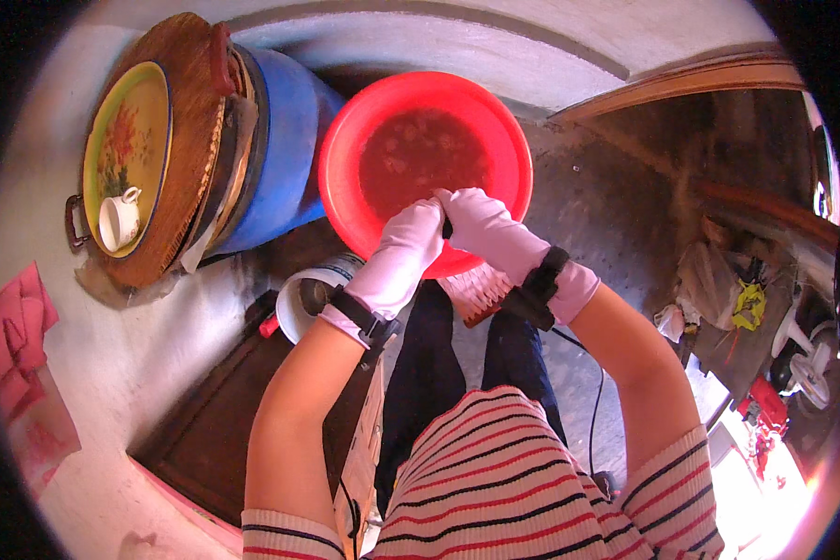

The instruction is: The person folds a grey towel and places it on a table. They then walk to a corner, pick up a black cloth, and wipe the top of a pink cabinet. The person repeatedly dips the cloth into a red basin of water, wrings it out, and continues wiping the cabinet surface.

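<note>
A red plastic basin [336, 150] stands before me, holding murky liquid [420, 168] with several pale lumps in it. Over its near side, my left hand [413, 234] and my right hand [483, 227] meet at the fingertips. Both wear pale pink gloves and dark wrist straps. Their fingers are curled inward, and the backs of the gloves conceal whatever may be between them. A small dark gap or thing shows between the hands, too unclear to name. Below the basin's near rim, part of a pale woven-looking surface [477, 288] shows.
At left, a blue barrel [287, 140] bears a round wooden board [189, 77], with a yellow floral tray [143, 87] and white mug [117, 222]. A white bucket [290, 304] sits beside my left forearm. A black cable [595, 413] crosses the floor; plastic bags [707, 283] lie right.
</note>
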The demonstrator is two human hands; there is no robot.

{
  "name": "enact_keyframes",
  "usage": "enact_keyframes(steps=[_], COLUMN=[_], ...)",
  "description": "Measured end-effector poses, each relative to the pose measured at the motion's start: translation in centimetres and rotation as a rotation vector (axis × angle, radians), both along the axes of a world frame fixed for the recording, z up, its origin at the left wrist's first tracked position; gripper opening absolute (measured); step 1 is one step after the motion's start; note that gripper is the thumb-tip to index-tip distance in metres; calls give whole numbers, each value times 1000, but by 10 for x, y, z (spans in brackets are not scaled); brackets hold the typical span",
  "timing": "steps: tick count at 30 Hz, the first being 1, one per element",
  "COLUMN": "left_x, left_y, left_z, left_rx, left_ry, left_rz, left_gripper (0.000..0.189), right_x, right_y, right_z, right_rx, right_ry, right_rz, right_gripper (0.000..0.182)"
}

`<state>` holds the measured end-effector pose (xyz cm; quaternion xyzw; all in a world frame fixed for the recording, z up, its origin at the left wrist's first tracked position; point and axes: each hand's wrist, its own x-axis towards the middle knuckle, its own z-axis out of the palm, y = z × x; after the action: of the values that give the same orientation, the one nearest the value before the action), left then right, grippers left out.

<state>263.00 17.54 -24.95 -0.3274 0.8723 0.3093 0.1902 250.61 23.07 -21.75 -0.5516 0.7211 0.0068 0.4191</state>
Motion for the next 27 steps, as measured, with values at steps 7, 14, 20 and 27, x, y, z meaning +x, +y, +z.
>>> enact_keyframes(steps=[7,14,20,27], left_x=[2,14,15,33], left_y=[9,24,26,49], left_z=[-6,10,-11,-61], left_rx=[682,1286,1165,599], left_ry=[-9,251,274,565], left_rz=[546,1032,1006,786], left_gripper=[12,13,8,54], right_x=[0,-9,-7,-22], right_y=[-1,-1,-4,32], right_z=[-1,-7,-16,-58], right_rx=[-389,-705,-715,-220], right_ry=[351,258,360,274], right_rz=[405,531,543,62], right_gripper=[14,9,8,14])
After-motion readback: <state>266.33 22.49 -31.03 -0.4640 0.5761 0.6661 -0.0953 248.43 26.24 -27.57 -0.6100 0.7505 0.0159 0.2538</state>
